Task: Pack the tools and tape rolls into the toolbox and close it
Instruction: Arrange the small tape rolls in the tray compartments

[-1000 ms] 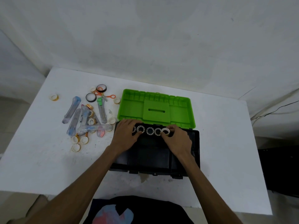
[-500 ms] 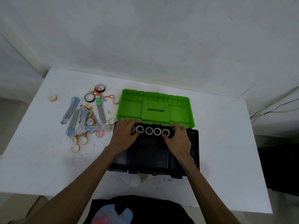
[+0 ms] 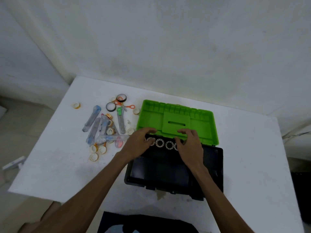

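Toolbox: we see the black toolbox standing open at the centre of the white tabletop.
Lid: the green lid lies folded back at 12 o'clock from the box, inner face up.
Tape rolls in box: we count a row of white tape rolls along the far edge of the box, side by side; both ends of the row are hidden under the hands.
Left hand: the left hand rests on the 9 o'clock end of the row, fingers loosely bent and spread, tips on the lid's near edge. We cannot tell whether it grips a roll.
Right hand: the right hand rests on the 3 o'clock end of the row, fingers bent, tips at the lid's near edge. We cannot tell whether it holds anything.
Loose items: at 10 o'clock from the box we find clear packaged tools, a green cutter, orange-handled scissors, two dark tape rolls and several small yellowish rolls.
Single roll: one small roll lies apart, at 9 o'clock from the pile.
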